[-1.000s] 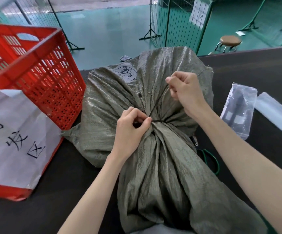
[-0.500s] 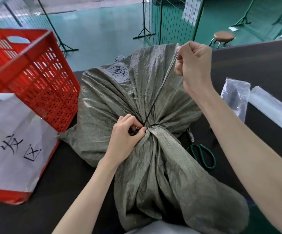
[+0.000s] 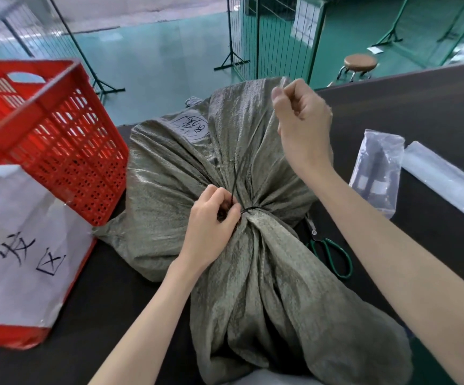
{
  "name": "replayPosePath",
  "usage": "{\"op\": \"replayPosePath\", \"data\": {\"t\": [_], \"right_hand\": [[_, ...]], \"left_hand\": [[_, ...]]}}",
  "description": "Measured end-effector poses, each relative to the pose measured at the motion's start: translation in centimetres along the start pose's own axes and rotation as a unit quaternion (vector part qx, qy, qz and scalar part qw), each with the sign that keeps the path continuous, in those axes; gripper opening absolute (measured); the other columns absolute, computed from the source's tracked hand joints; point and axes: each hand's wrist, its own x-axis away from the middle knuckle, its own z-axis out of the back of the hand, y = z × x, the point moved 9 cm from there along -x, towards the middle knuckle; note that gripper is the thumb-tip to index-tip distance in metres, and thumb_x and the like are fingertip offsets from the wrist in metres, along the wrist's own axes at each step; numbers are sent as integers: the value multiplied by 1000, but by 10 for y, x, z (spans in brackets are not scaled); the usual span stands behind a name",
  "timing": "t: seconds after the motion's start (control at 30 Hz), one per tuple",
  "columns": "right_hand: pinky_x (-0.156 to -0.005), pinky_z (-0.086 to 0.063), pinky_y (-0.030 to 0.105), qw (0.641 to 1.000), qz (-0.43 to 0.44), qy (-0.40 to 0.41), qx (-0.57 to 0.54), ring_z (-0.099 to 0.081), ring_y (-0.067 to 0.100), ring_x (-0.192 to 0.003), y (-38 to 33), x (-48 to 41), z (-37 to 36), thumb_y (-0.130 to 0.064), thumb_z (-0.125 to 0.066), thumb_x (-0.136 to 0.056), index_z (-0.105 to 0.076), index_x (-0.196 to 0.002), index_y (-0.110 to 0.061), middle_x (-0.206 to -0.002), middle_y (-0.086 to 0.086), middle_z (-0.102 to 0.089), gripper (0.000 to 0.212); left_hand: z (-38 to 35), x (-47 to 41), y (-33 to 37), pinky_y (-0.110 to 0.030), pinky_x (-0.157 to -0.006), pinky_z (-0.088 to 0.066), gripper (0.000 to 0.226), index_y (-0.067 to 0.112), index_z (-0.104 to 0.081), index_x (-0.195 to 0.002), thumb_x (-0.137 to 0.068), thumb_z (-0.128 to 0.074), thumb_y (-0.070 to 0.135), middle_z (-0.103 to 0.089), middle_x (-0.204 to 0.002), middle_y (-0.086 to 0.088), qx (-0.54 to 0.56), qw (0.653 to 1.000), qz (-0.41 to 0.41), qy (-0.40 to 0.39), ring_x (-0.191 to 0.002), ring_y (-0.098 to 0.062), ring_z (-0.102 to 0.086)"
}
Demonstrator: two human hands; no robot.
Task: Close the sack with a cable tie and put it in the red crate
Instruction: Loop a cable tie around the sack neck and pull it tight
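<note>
Grey-green woven plastic sack [image 3: 253, 273] lies on dark surface [image 3: 114, 315], middle of scene, neck bunched and cinched by thin black cable tie [image 3: 248, 209]. Left hand [image 3: 211, 226], fingers pinched closed on tie at the neck. Right hand [image 3: 303, 126] raised far of neck, fingers closed gripping tie's free tail, pulled taut. Red perforated plastic crate [image 3: 53, 140] at left, touching sack, white paper sign on near side. Green-handled scissors [image 3: 328, 251] right, beside sack.
</note>
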Motion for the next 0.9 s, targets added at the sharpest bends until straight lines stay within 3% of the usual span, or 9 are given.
{"op": "replayPosePath", "data": {"t": [0.1,0.17,0.27,0.37,0.47,0.6,0.73,0.9], "right_hand": [[-56,-37,32,1000,0,-15,3,-43,21,-56,-1,8,-2,-28,-46,-96,-44,-70,-25,-60,-1,-43,27],[-55,-37,34,1000,-6,-22,-11,-43,21,-55,3,12,0,-28,-47,-95,-46,-72,-26,-62,2,-45,23],[-51,-41,25,999,-28,-25,-14,-46,12,-49,19,20,11,-21,-48,-95,-48,-76,-25,-64,2,-50,19],[-51,-42,21,998,-58,-16,4,-51,11,-49,49,35,27,-18,-50,-93,-50,-77,-26,-64,1,-55,18],[-54,-43,26,995,-98,-2,24,-54,14,-52,87,57,45,-16,-53,-91,-51,-74,-25,-63,1,-57,19],[-59,-49,44,988,-144,16,58,-54,22,-57,135,89,69,-14,-55,-88,-53,-73,-16,-62,7,-57,15],[-64,-50,50,974,-205,34,93,-55,27,-60,179,116,91,-15,-57,-83,-51,-67,-28,-61,6,-57,21],[-71,-44,36,943,-276,-14,186,-60,31,-74,218,139,94,-6,-59,-79,-57,-73,-16,-68,6,-60,11]], "left_hand": [[5,-3,2,-15,-58,-32,18,9,-54,-72,-89,-62,10,-42,-61,10,20,999,20,21,-57,-3,-41],[4,-2,-5,-18,-55,-30,19,9,-55,-72,-90,-62,10,-38,-55,10,50,997,56,23,-52,-6,-34],[3,3,-17,-21,-57,-34,18,12,-57,-73,-91,-61,12,-48,-59,3,90,991,93,27,-54,-5,-37],[2,8,-27,-17,-56,-35,24,23,-56,-71,-91,-60,10,-52,-54,14,128,983,122,38,-52,1,-42],[-3,11,-34,-20,-57,-35,23,24,-57,-73,-92,-59,11,-54,-52,19,152,978,137,31,-52,2,-42],[-8,15,-33,-26,-60,-38,16,15,-58,-76,-92,-59,11,-53,-61,11,145,980,130,25,-57,-4,-43],[-12,17,-33,-27,-61,-39,14,12,-59,-78,-91,-60,11,-55,-66,-1,135,984,118,21,-61,-8,-44],[-13,18,-32,-16,-56,-35,14,11,-58,-78,-91,-62,9,-51,-61,6,117,987,108,24,-55,-2,-41]]}}
